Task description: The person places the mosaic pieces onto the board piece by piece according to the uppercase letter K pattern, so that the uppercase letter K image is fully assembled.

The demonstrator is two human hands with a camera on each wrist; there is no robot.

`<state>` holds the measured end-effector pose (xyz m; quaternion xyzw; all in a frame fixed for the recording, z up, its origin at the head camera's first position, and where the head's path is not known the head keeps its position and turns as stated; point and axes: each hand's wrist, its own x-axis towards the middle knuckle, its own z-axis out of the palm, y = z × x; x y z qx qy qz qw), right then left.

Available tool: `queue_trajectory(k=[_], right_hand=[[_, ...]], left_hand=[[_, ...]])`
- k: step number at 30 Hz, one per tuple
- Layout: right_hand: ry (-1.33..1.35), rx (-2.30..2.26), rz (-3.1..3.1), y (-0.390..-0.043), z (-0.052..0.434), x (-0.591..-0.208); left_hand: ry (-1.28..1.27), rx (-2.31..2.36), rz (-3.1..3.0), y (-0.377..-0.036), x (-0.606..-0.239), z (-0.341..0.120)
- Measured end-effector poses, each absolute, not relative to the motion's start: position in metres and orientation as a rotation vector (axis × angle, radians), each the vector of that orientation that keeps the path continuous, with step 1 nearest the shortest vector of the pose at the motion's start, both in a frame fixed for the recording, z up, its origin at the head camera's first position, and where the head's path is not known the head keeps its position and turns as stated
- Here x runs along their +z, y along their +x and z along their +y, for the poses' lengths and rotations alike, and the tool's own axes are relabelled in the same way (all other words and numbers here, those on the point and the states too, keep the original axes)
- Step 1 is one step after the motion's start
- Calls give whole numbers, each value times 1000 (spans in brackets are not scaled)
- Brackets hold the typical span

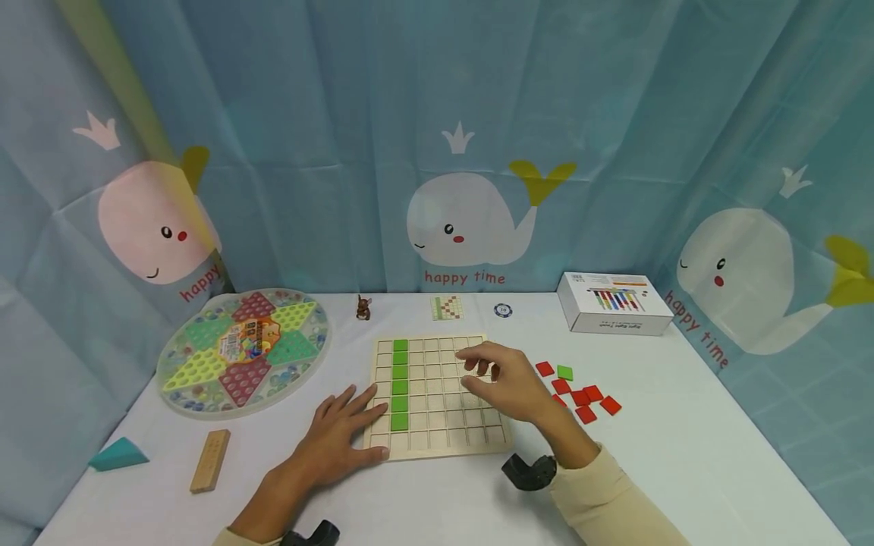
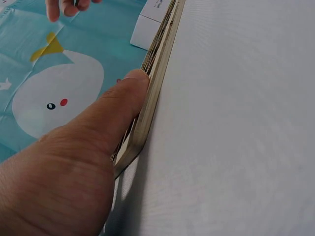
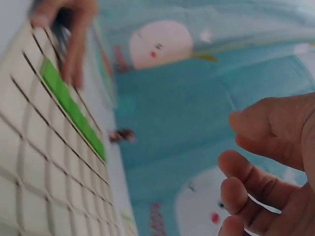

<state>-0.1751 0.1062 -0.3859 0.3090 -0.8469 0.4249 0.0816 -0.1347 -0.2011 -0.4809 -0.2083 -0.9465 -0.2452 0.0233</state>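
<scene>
A light wooden grid board lies on the white table, with a column of green tiles near its left side. My left hand rests on the board's left edge, fingers spread and straight; in the left wrist view its thumb presses on the board's rim. Above the board's right side hovers my right hand, fingers loosely bent, thumb and fingertips apart. Nothing shows between them in the right wrist view. Several loose red tiles and one green tile lie right of the board.
Behind the board are a small brown figurine, a patterned card and a blue-white chip. A white box stands back right. Left are a round star-patterned game board, a wooden block and a teal wedge.
</scene>
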Motion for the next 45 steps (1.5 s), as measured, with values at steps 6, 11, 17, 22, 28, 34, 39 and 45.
queue_trajectory(k=[6, 11, 17, 22, 28, 34, 39, 45], right_hand=[[819, 1155, -2519, -181, 151, -379], [677, 1135, -2576, -194, 188, -384], [452, 1113, -2752, -211, 227, -399], [338, 1080, -2908, -221, 250, -408], [247, 1098, -3062, -231, 267, -420], [211, 1045, -3192, -237, 278, -432], [226, 951, -3215, -241, 280, -438], [190, 899, -3199, -243, 280, -441]], left_hand=[[-653, -750, -2929, -136, -482, -201], [-658, -747, -2905, -135, -482, -201], [-654, -749, -2910, -135, -481, -202], [-645, -758, -2920, -135, -482, -203], [-648, -810, -2910, -135, -483, -203], [-645, -802, -2919, -135, -484, -203], [-641, -803, -2921, -135, -483, -202], [-638, -804, -2927, -135, -482, -202]])
